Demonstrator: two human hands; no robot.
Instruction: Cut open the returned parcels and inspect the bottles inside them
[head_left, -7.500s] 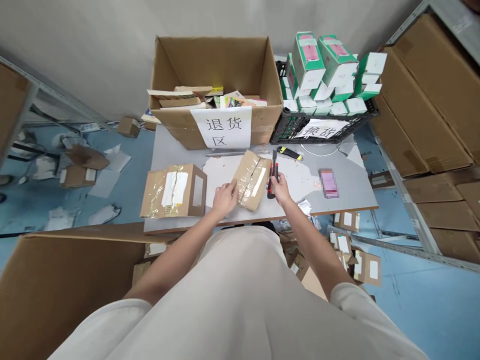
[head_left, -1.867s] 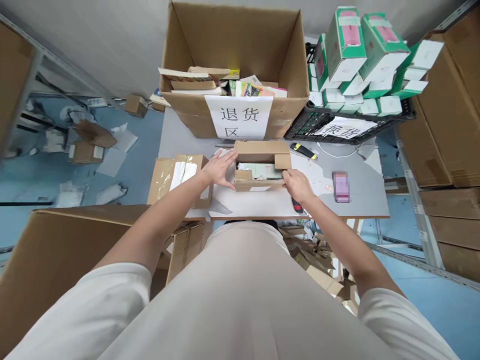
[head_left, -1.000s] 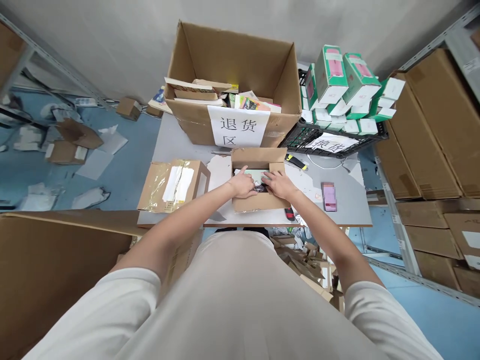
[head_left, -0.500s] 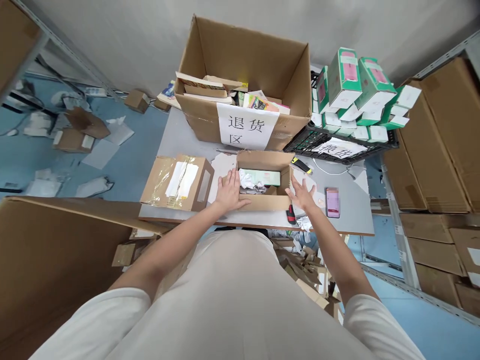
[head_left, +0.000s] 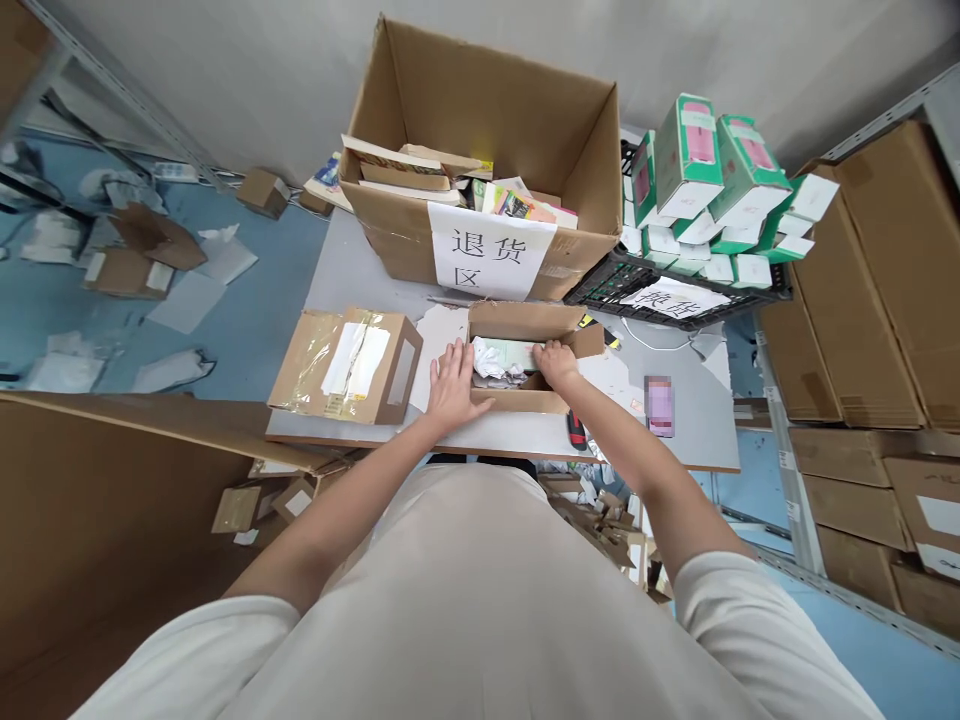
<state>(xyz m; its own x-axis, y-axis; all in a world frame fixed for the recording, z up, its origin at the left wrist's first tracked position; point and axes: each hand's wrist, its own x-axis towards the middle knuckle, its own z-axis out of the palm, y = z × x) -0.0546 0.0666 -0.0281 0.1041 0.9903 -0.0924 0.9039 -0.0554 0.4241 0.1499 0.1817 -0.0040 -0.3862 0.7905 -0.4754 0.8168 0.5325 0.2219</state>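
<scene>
An open cardboard box (head_left: pixel 529 402) stands in front of me on the table. Inside lie a pale green carton (head_left: pixel 517 353) and crumpled white paper (head_left: pixel 491 360). My left hand (head_left: pixel 452 385) rests flat against the box's left side, fingers stretched out, holding nothing. My right hand (head_left: pixel 556 366) reaches in over the right side, with its fingers curled over the right end of the pale green carton. The fingertips are partly hidden inside. A red and black cutter (head_left: pixel 576 430) lies by the table's front edge, just below the right forearm.
A taped parcel (head_left: pixel 349 365) sits to the left on the table (head_left: pixel 480 430). Behind stands a large carton (head_left: pixel 405 245) of books. A black crate (head_left: pixel 600 285) with green and white boxes is at the back right. A phone (head_left: pixel 660 405) lies on the right.
My right hand has moved left, from the box's right side into the box and onto the pale green carton. The right flap now leans outward. My left hand stays at the left side.
</scene>
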